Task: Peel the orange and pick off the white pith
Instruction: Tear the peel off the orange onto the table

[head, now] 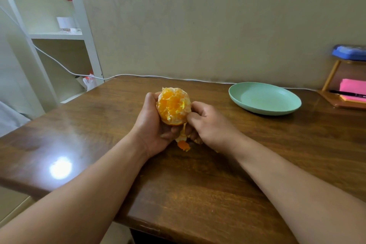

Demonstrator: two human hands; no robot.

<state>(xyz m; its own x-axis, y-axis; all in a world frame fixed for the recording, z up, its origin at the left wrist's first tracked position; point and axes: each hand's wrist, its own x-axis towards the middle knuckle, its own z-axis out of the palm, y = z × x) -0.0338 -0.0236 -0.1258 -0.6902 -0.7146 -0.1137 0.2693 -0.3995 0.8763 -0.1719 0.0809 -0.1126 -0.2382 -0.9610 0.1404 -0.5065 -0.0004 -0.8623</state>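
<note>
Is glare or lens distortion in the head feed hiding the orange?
Head view: no. A bright glare patch sits on the glossy brown wooden table near its left edge, away from the mostly peeled orange. The wide-angle lens bows the table edges, and the fruit looks sharp.

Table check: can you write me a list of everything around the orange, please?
Surface: brown wooden table, shiny, with a light glare.
Job's things: orange, mostly peeled, pith bits left; peel strip hangs below it.
Clutter: green plate; pink sticky notes and pen on the right.
Hands: left hand holds the orange; right hand pinches the peel strip.
Cables: white cable along the table's back edge.
Surroundings: beige wall, white shelf on the left.
</note>
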